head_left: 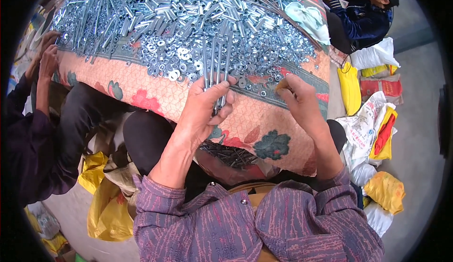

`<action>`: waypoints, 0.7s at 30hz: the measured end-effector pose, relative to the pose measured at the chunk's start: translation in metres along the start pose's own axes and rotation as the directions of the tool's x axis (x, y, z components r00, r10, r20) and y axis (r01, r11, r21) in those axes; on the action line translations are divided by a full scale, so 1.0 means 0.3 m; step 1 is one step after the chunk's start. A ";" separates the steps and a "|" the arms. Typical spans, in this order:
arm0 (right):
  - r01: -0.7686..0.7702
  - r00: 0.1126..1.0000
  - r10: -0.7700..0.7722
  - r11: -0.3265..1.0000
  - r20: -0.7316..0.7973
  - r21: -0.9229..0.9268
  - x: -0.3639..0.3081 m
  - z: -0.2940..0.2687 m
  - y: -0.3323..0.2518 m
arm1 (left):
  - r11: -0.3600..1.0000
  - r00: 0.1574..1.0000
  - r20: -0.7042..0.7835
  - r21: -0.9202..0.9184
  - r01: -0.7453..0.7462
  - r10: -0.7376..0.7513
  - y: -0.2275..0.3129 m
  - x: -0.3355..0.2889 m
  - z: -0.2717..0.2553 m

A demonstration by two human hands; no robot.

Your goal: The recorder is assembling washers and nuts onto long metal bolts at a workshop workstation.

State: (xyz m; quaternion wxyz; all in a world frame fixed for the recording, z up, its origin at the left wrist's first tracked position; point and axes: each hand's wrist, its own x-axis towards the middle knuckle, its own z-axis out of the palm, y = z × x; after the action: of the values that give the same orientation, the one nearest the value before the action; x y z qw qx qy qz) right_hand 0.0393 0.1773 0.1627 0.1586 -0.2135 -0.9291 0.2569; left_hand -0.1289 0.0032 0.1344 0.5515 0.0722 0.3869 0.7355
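My left hand (pixel 200 104) is closed around several long metal rods (pixel 219 56), which stand up side by side out of its fingers. To the right, over the front edge of the covered table, my right hand (pixel 302 97) has its fingers curled in, with a brownish patch at the fingertips. What it pinches, if anything, is too small to make out. Just beyond both hands lies a heap of loose washers and nuts (pixel 177 56). Farther back, short metal tubes (pixel 188 12) and long thin rods are piled up. A patterned pink and green cloth (pixel 278 115) covers the table.
A pale green cloth (pixel 306 19) lies at the pile's right edge. On the left, another person's hands (pixel 48 56) work at the table; a person in dark blue (pixel 361 23) sits far right. Sacks (pixel 361 130) lie along the right-hand floor; dark rods (pixel 231 154) sit below my hands.
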 end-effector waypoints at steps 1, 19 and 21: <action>-0.063 0.998 0.062 0.996 0.018 0.062 0.004 0.000 -0.007 | 1.000 1.000 -0.002 0.000 0.004 -0.004 0.002 -0.003 0.000; -0.042 0.998 0.051 0.968 0.031 -0.247 -0.004 -0.006 -0.046 | 0.999 1.000 0.015 0.047 0.015 -0.016 -0.005 -0.013 -0.002; -0.018 1.000 0.021 0.982 0.017 -0.190 0.001 0.026 -0.042 | 0.998 1.000 0.001 0.061 0.024 -0.025 -0.008 -0.012 -0.002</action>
State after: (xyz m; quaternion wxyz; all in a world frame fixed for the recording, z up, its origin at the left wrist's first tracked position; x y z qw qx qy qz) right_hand 0.0319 0.1646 0.1632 0.1263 -0.2344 -0.9487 0.1704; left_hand -0.1262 -0.0001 0.1336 0.5583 0.0848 0.4097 0.7165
